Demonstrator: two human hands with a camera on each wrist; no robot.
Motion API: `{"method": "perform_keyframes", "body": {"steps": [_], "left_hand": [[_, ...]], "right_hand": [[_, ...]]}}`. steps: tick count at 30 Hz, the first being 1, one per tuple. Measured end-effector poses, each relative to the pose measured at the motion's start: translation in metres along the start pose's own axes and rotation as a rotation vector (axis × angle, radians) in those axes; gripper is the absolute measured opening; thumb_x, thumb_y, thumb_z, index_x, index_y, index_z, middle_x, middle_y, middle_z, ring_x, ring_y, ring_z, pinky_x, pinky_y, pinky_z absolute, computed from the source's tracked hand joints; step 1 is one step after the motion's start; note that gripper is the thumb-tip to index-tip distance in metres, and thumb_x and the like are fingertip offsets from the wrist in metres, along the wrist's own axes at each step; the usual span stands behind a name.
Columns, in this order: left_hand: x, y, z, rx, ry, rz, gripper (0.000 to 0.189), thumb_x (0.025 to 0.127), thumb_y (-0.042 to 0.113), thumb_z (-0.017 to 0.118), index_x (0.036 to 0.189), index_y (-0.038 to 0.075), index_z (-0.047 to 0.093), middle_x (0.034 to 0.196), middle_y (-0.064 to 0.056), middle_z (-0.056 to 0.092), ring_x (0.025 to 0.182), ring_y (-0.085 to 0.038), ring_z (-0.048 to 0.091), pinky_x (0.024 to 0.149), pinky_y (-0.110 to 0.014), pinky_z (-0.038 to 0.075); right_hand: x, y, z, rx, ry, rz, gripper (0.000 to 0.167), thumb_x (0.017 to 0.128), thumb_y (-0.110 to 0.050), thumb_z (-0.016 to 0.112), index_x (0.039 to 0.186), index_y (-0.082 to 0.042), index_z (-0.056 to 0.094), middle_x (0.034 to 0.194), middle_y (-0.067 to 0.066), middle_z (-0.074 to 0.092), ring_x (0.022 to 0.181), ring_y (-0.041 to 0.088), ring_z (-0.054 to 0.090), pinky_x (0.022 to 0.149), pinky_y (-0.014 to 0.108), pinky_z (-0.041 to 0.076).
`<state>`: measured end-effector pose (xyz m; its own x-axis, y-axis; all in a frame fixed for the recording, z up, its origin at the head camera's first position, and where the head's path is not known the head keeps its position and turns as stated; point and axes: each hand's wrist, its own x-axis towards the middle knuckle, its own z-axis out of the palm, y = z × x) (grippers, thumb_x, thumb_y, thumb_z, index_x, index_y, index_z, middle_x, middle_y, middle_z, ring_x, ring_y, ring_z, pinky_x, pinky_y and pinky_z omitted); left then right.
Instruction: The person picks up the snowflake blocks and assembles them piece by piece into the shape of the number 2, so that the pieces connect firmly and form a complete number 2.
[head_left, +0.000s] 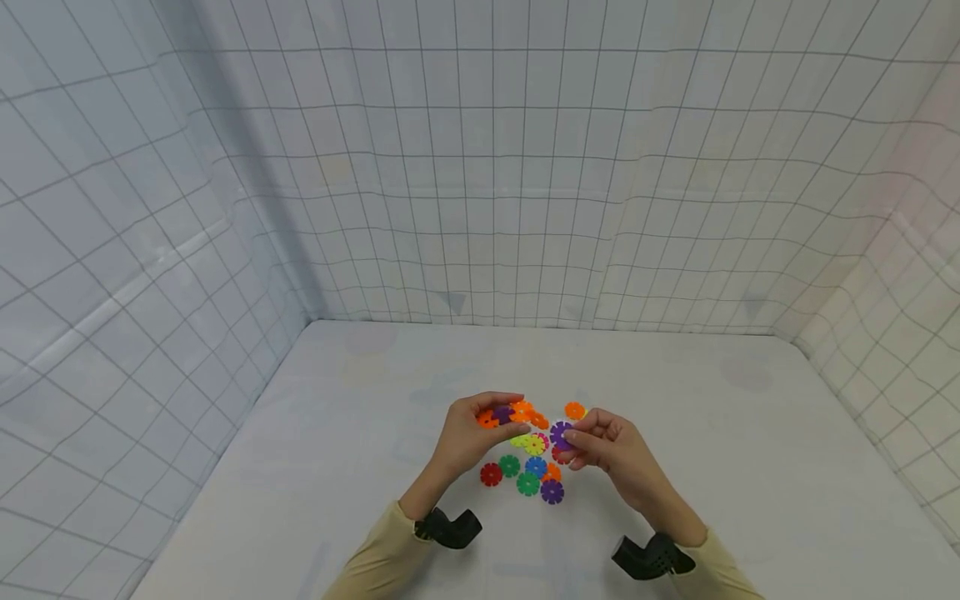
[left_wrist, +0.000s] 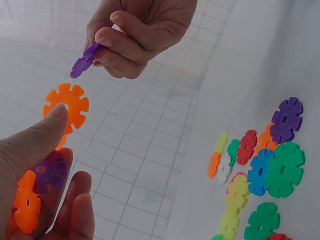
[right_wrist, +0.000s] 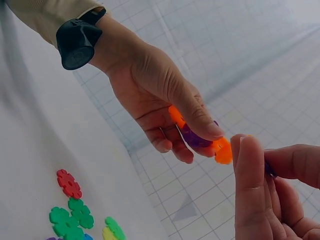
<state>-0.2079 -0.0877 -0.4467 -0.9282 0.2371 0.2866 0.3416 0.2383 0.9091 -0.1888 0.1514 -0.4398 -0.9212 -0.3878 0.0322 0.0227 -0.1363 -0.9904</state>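
My left hand (head_left: 463, 437) holds a joined chain of plastic notched discs between thumb and fingers: orange ones (left_wrist: 27, 205) and a purple one (left_wrist: 52, 174). An orange disc (left_wrist: 77, 106) stands out at the chain's end, under the thumb tip. Facing it, my right hand (head_left: 626, 462) pinches a single purple notched disc (left_wrist: 84, 61) by its edge. In the left wrist view that disc is close to the orange end but apart from it. The right fingers mostly hide the purple disc in the right wrist view.
Loose notched discs lie on the white table (head_left: 360, 500) below the hands, among them red (head_left: 491, 475), green (head_left: 528, 484), blue (head_left: 536, 465), purple (head_left: 552, 492) and yellow (head_left: 534, 446). Another orange disc (head_left: 575, 410) lies farther back. White gridded curtains (head_left: 525, 167) surround the table.
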Motion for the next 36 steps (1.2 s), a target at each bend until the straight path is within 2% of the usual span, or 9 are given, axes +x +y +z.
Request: {"method": "perform_keyframes", "body": {"steps": [7, 14, 25, 31, 36], "left_hand": [[-0.0004, 0.0015, 0.0014, 0.007, -0.009, 0.003, 0.040, 0.077, 0.023, 0.081, 0.113, 0.009, 0.069, 0.103, 0.000, 0.068, 0.082, -0.012, 0.062, 0.073, -0.028, 0.054], [-0.0007, 0.0002, 0.0034, 0.024, -0.003, 0.035, 0.040, 0.077, 0.023, 0.081, 0.112, 0.008, 0.069, 0.105, -0.001, 0.068, 0.086, -0.012, 0.063, 0.075, -0.027, 0.054], [-0.0014, 0.0031, 0.0042, 0.049, -0.010, 0.022, 0.041, 0.076, 0.025, 0.081, 0.113, 0.009, 0.069, 0.106, 0.003, 0.068, 0.089, -0.011, 0.061, 0.076, -0.026, 0.053], [-0.0014, 0.0006, 0.0056, 0.065, -0.038, 0.068, 0.043, 0.076, 0.026, 0.081, 0.115, 0.010, 0.069, 0.103, 0.004, 0.068, 0.084, -0.011, 0.061, 0.072, -0.027, 0.054], [-0.0007, -0.0037, 0.0066, 0.070, -0.067, 0.140, 0.038, 0.079, 0.021, 0.078, 0.115, 0.013, 0.069, 0.105, 0.005, 0.067, 0.092, -0.011, 0.061, 0.077, -0.027, 0.053]], "right_hand": [[-0.0003, 0.0005, 0.0015, 0.044, -0.024, -0.019, 0.011, 0.093, -0.007, 0.061, 0.091, 0.001, 0.055, 0.085, 0.013, 0.070, 0.074, 0.022, 0.070, 0.069, 0.031, 0.056], [-0.0003, 0.0006, 0.0007, 0.031, -0.021, -0.017, 0.011, 0.093, -0.008, 0.062, 0.091, 0.002, 0.056, 0.087, 0.021, 0.068, 0.074, 0.023, 0.070, 0.068, 0.032, 0.056], [0.0003, 0.0007, 0.0002, 0.006, -0.020, 0.024, 0.012, 0.092, -0.008, 0.063, 0.092, 0.003, 0.057, 0.083, 0.011, 0.069, 0.069, 0.018, 0.069, 0.066, 0.030, 0.056], [0.0006, 0.0022, 0.0004, -0.007, -0.009, 0.027, 0.015, 0.091, -0.008, 0.063, 0.093, 0.005, 0.055, 0.083, 0.012, 0.068, 0.069, 0.019, 0.069, 0.066, 0.031, 0.057], [0.0009, 0.0040, 0.0018, -0.021, 0.000, 0.026, 0.019, 0.091, -0.008, 0.064, 0.095, 0.008, 0.054, 0.082, 0.013, 0.068, 0.069, 0.019, 0.068, 0.066, 0.033, 0.057]]}}
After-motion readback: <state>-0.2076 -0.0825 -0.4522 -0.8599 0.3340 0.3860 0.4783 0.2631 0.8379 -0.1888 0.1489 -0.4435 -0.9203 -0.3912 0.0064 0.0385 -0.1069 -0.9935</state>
